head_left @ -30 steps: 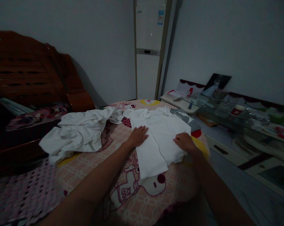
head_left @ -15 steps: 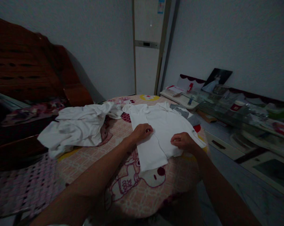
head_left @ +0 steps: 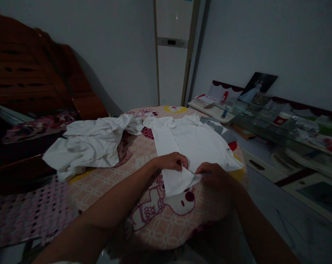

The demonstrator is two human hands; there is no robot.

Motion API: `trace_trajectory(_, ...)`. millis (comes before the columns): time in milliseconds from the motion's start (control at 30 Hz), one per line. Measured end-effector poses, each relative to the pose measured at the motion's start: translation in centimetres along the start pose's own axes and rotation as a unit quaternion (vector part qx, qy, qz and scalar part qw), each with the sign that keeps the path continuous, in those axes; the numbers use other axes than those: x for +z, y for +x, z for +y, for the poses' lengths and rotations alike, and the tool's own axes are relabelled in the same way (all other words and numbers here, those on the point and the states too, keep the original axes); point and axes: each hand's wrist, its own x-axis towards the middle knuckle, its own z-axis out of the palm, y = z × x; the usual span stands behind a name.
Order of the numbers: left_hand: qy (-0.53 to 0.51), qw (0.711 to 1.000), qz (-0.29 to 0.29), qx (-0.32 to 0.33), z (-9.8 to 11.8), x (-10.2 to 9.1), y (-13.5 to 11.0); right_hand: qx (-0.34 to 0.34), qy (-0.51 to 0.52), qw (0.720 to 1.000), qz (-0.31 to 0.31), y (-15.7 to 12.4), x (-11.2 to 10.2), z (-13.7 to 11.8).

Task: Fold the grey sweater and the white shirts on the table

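Note:
A white shirt lies spread on a round stool or table with a patterned cloth, one side of it folded over in a long strip. My left hand pinches the inner edge of that strip near its lower end. Close beside it, my right hand grips the shirt's lower edge, and the cloth is lifted and creased between the two hands. The fingertips of the right hand are partly hidden. A crumpled heap of white clothing lies to the left of the shirt.
Grey fabric sits beyond the shirt's far right corner. On the right stands a glass-topped cabinet with a paper cup and a framed picture. A wooden bench is at the left, a tall air conditioner behind.
Both hands have moved down toward the shirt's lower edge and closer together. The right hand has taken hold of that edge, and the strip's lower corner is now lifted and creased.

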Motion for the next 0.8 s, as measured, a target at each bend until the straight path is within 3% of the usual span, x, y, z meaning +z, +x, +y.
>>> trace_trajectory(100,-0.101,0.995,0.007,-0.024,-0.4,-0.5,-0.3,-0.041,-0.068,0.997,0.016,-0.6,0.9,0.5)
trace_trajectory(300,-0.18,0.982,0.031,-0.049,0.0,-0.3,-0.4,-0.13,-0.155,0.978,0.053,-0.5,2.4,2.2)
trace_trajectory(667,-0.209,0.977,0.028,-0.042,-0.7,-0.5,-0.4,-0.162,-0.201,0.964,0.065,-0.5,2.8,1.6)
trace_trajectory(800,-0.21,0.976,0.029,-0.04,-0.9,-0.5,-0.4,-0.2,-0.202,0.953,0.105,-0.1,3.1,1.8)
